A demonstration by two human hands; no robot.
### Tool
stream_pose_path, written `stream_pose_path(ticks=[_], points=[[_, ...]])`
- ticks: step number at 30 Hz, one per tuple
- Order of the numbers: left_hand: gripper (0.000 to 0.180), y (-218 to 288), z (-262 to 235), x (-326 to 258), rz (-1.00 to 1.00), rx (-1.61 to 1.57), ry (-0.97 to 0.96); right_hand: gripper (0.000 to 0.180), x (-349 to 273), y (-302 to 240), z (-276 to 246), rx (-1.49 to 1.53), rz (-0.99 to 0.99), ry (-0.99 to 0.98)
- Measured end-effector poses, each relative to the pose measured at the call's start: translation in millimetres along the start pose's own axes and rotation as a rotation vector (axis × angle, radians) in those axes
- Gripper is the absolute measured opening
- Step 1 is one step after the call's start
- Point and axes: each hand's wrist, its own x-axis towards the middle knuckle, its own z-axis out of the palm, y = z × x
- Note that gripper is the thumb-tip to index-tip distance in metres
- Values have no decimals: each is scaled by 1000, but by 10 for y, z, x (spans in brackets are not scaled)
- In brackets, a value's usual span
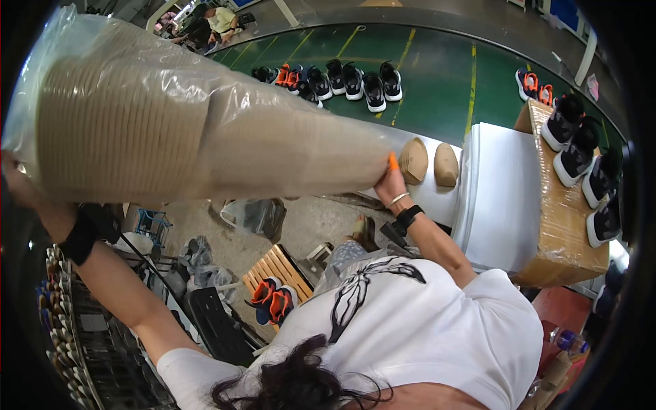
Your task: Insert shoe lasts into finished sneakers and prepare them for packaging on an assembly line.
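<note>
A long clear plastic bag packed with nested brown moulded-paper shoe inserts [205, 130] stretches across the upper left, raised and level with my arms. My right hand [391, 186], an orange cover on one fingertip, grips its narrow right end. At the far left edge, my left hand [19, 181] is around the thick end, dim and partly cut off, its fingers hard to see. Just beyond my right hand, a small stack of brown inserts [413, 161] and another insert piece [446, 165] rest on a white tabletop [429, 198].
A pile of white sheets [502, 198] and a taped carton [564, 232] with black sneakers on it [579, 147] stand to the right. Several black and orange sneakers [352, 80] line the green conveyor belt [437, 75]. Orange-and-navy shoes [273, 301] sit on a slatted wooden stool [279, 268].
</note>
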Motion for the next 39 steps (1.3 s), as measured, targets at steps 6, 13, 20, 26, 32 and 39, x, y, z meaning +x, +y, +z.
stream_pose_path(ticks=[6,13,20,26,32,39], points=[[42,-779,1555,-1345,-506,-489,-681,42,427,-22,-63,-183,-393,202],[87,487,3740,-4938,-1322,-665,-1333,22,696,172,356,-1182,-386,357],[87,1240,4098,-4875,-1249,-831,-1078,26,828,102,140,-1701,-305,155],[87,1388,4934,-4665,-999,-766,-1003,30,1010,-93,259,-2042,-83,111],[31,2217,4272,-4076,-396,-735,-924,32,1044,-386,1132,-2178,-646,235],[41,2765,4197,-4135,-443,-798,-818,57,1561,-97,773,-2080,-870,120]])
